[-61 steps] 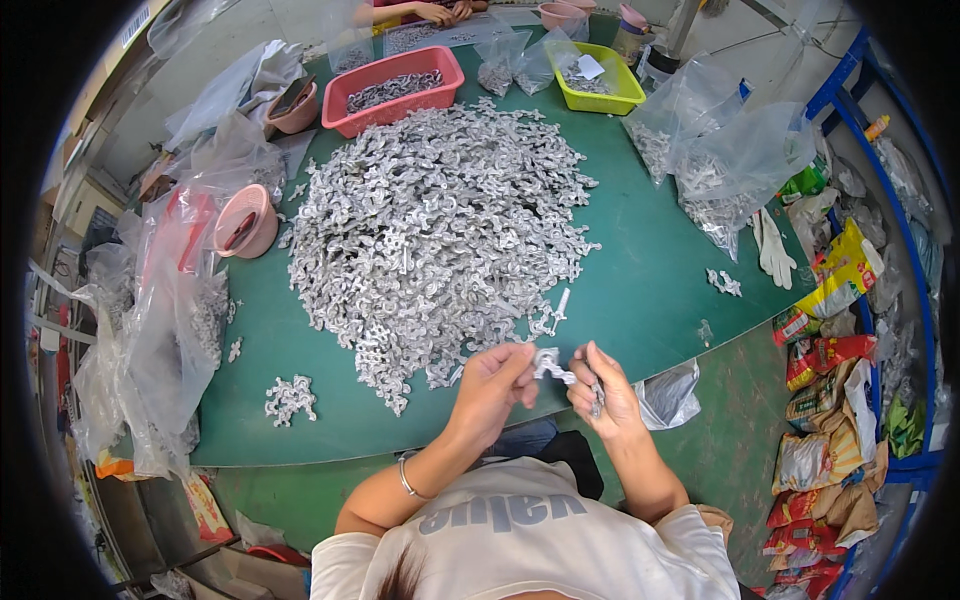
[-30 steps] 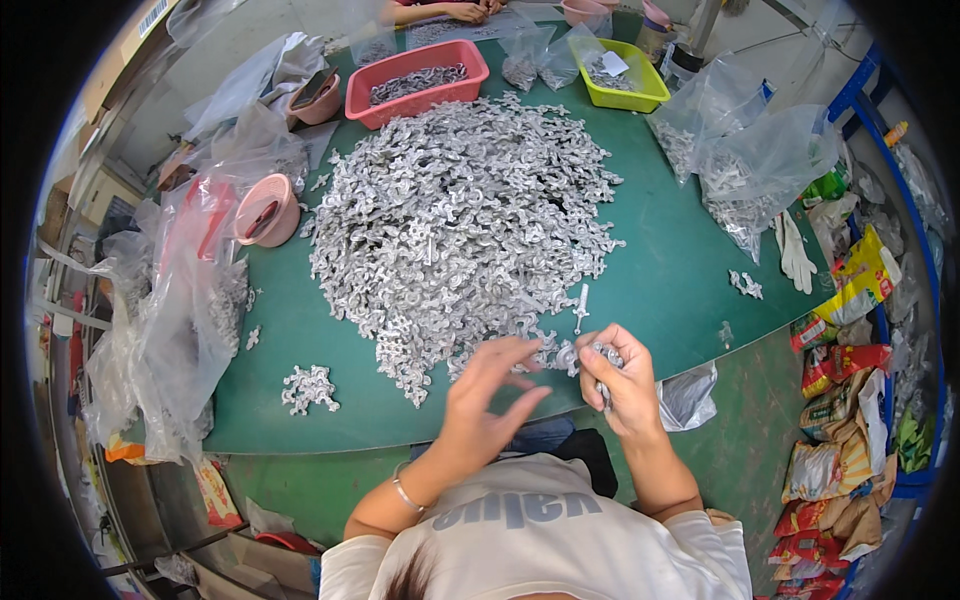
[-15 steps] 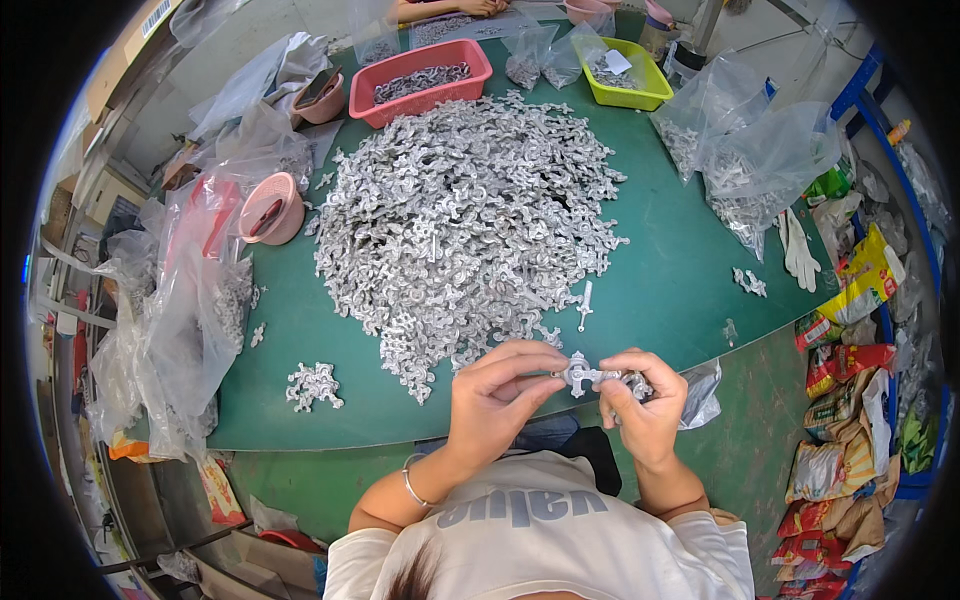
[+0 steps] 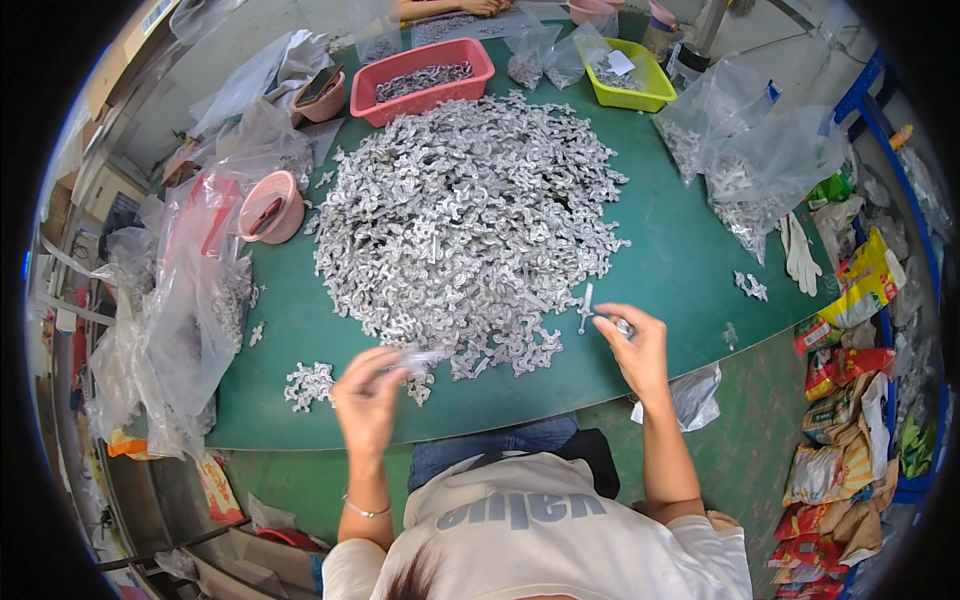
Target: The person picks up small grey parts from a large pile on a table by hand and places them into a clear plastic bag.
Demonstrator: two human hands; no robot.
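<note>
Carry the blurred silvery piece (image 4: 422,357), pinched in the left hand (image 4: 367,396) at lower left of centre, clear of the heap (image 4: 470,230) mid-frame to avoid snags. Hold the metal bit (image 4: 625,327) tucked in the curled right hand (image 4: 641,350), right of centre, without brushing the sword-shaped piece (image 4: 585,311) just beside on the worktop (image 4: 690,300).

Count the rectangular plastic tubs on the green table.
2: a red tub behind the pile of metal pieces, and a yellow-green tub right of the red one. Others may be hidden.
</note>
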